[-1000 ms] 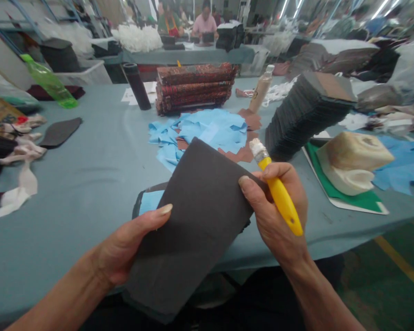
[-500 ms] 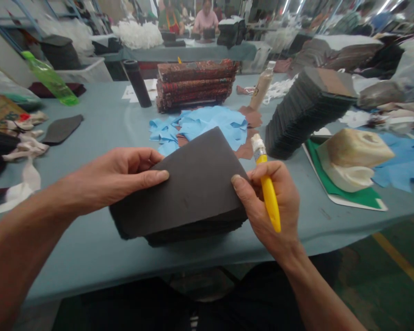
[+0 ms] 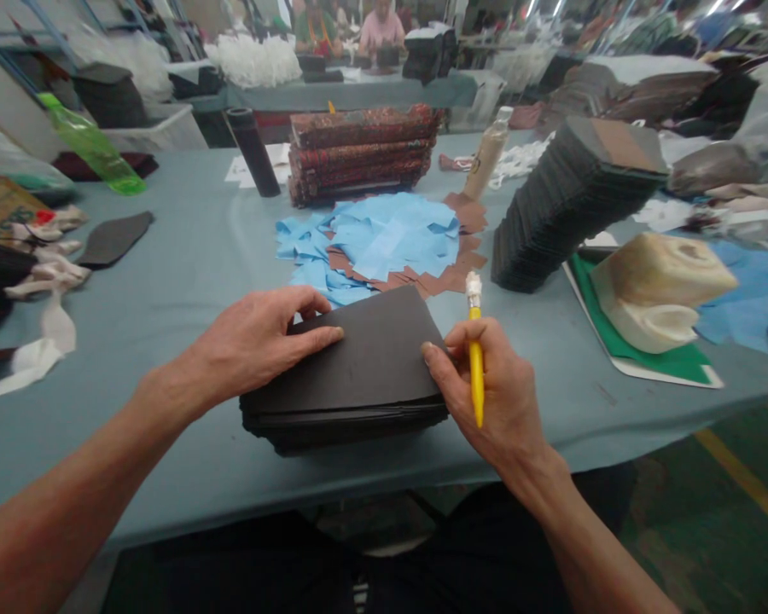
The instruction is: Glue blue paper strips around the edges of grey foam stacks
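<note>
A stack of dark grey sheets [image 3: 358,431] lies near the front edge of the table. On its top is a dark sheet [image 3: 371,354], gripped at its left and right edges. My left hand [image 3: 262,337] has its thumb on the sheet's upper face and its fingers curled over the far left edge. My right hand [image 3: 486,375] pinches the right edge with the thumb on top. A yellow-handled brush [image 3: 477,358], its bristles coated white, is also held in my right hand, pointing away from me. The undersides of the fingers are hidden.
Beyond the stack lie light blue pieces [image 3: 397,234] over brown pieces [image 3: 467,256]. A tall leaning dark stack [image 3: 550,213] and a cut plastic jug [image 3: 666,281] stand right. Behind are patterned bundles [image 3: 364,153], a bottle [image 3: 490,153] and a green bottle [image 3: 93,145].
The dark sheet has come down onto the stack and lies flatter, lined up with it. My left hand moved right with it; the brush has swung more upright in my right hand.
</note>
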The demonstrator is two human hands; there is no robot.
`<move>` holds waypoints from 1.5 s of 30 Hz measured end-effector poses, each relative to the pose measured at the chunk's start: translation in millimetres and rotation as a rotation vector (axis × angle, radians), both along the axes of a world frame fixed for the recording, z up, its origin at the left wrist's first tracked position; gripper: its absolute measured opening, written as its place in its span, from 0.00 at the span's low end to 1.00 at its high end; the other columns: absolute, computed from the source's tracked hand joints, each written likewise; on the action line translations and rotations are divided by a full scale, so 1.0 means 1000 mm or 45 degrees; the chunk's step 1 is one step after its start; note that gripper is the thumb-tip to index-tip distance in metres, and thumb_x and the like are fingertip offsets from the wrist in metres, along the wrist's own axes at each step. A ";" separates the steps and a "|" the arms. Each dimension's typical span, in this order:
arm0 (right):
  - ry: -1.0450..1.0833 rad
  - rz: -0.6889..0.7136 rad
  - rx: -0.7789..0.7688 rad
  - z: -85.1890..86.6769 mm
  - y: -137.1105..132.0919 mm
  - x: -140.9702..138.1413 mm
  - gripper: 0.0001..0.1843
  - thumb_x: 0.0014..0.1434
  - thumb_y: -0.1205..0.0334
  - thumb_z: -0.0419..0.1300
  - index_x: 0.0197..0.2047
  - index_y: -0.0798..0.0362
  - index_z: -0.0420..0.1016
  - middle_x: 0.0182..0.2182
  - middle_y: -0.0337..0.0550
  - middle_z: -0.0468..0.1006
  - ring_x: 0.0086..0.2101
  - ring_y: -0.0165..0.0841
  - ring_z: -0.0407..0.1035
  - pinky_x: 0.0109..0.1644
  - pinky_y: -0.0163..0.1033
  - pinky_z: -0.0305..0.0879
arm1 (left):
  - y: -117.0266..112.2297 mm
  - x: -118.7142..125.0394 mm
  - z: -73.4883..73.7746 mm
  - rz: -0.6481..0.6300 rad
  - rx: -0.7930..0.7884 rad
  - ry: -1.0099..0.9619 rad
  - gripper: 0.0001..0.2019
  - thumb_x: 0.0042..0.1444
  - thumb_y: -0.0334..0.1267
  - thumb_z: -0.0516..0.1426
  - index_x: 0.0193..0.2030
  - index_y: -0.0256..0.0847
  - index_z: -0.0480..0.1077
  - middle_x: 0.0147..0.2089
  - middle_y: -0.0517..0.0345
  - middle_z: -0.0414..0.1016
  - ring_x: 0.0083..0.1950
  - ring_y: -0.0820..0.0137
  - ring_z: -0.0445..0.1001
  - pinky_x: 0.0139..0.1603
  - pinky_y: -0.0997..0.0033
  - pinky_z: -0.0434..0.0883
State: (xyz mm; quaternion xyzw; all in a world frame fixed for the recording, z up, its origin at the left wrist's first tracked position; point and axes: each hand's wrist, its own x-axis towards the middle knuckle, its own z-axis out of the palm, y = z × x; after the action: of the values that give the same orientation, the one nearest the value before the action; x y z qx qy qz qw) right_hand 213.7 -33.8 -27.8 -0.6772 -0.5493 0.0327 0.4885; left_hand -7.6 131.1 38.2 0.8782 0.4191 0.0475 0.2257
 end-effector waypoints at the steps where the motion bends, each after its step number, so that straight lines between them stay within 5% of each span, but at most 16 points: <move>1: -0.015 -0.001 -0.002 -0.001 0.000 0.000 0.11 0.67 0.55 0.65 0.40 0.48 0.67 0.23 0.27 0.68 0.19 0.25 0.62 0.24 0.32 0.59 | -0.001 0.000 0.000 -0.020 0.026 0.024 0.33 0.59 0.72 0.55 0.53 0.46 0.79 0.50 0.50 0.83 0.48 0.52 0.80 0.50 0.54 0.74; 5: -0.053 -0.007 -0.002 -0.001 -0.001 0.000 0.11 0.67 0.55 0.65 0.39 0.48 0.67 0.22 0.27 0.69 0.18 0.25 0.62 0.24 0.32 0.59 | -0.008 -0.002 -0.002 -0.187 0.058 0.074 0.49 0.49 0.81 0.59 0.67 0.45 0.72 0.67 0.45 0.76 0.66 0.42 0.72 0.68 0.46 0.69; 10: -0.190 -0.059 0.036 -0.002 -0.002 0.004 0.13 0.69 0.50 0.64 0.39 0.48 0.69 0.20 0.28 0.69 0.18 0.27 0.65 0.24 0.33 0.57 | -0.019 -0.005 -0.009 -0.416 0.022 0.214 0.66 0.44 0.78 0.66 0.81 0.39 0.52 0.78 0.38 0.61 0.76 0.40 0.62 0.76 0.44 0.62; 14: -0.123 -0.142 0.120 -0.012 -0.005 0.011 0.15 0.70 0.46 0.63 0.42 0.48 0.70 0.24 0.33 0.77 0.21 0.30 0.71 0.27 0.35 0.63 | -0.027 -0.003 -0.013 -0.422 0.101 0.242 0.64 0.46 0.70 0.69 0.82 0.39 0.50 0.79 0.37 0.59 0.77 0.40 0.62 0.76 0.44 0.62; 19: 0.380 -0.021 0.451 -0.033 -0.004 0.008 0.16 0.70 0.47 0.64 0.50 0.47 0.68 0.47 0.48 0.85 0.41 0.37 0.82 0.48 0.45 0.79 | -0.028 -0.004 -0.013 -0.405 0.073 0.218 0.59 0.48 0.66 0.70 0.80 0.41 0.54 0.77 0.38 0.64 0.74 0.38 0.66 0.73 0.44 0.66; 22: 0.662 0.123 0.616 -0.040 0.002 -0.004 0.18 0.70 0.43 0.64 0.51 0.46 0.66 0.52 0.49 0.85 0.49 0.40 0.83 0.55 0.49 0.78 | -0.026 -0.008 -0.017 -0.423 0.090 0.189 0.56 0.50 0.68 0.68 0.80 0.45 0.54 0.77 0.40 0.65 0.73 0.40 0.68 0.71 0.45 0.68; 27: 0.997 0.149 0.594 -0.042 0.012 -0.022 0.22 0.70 0.37 0.59 0.51 0.44 0.61 0.54 0.51 0.84 0.52 0.42 0.82 0.63 0.58 0.74 | -0.025 -0.009 -0.020 -0.405 0.089 0.199 0.55 0.49 0.68 0.68 0.79 0.48 0.55 0.76 0.42 0.65 0.71 0.39 0.70 0.64 0.48 0.73; 32: 0.999 0.093 0.632 -0.038 0.018 -0.024 0.22 0.70 0.36 0.57 0.51 0.43 0.58 0.55 0.52 0.82 0.58 0.43 0.78 0.71 0.63 0.64 | -0.027 -0.008 -0.018 -0.403 0.085 0.218 0.56 0.49 0.68 0.67 0.79 0.47 0.55 0.75 0.41 0.66 0.69 0.39 0.72 0.62 0.50 0.74; 39: 0.996 0.133 0.619 -0.035 0.020 -0.027 0.19 0.70 0.37 0.53 0.49 0.42 0.57 0.54 0.51 0.84 0.51 0.43 0.82 0.59 0.59 0.76 | -0.025 -0.009 -0.022 -0.415 0.084 0.178 0.55 0.49 0.68 0.68 0.79 0.49 0.56 0.75 0.43 0.66 0.69 0.39 0.71 0.63 0.50 0.74; 45: 1.033 0.137 0.636 -0.036 0.016 -0.031 0.20 0.69 0.38 0.56 0.50 0.43 0.58 0.55 0.51 0.84 0.57 0.44 0.79 0.67 0.62 0.69 | -0.024 -0.007 -0.022 -0.419 0.081 0.210 0.58 0.48 0.68 0.68 0.80 0.47 0.53 0.77 0.41 0.63 0.71 0.41 0.70 0.66 0.51 0.72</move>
State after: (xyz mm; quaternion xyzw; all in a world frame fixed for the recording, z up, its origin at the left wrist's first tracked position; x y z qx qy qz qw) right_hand 182.6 -18.1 -63.8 -0.4424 -0.3396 0.1865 0.8088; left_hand -14.6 106.6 16.5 0.9425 0.2850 -0.0490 0.1677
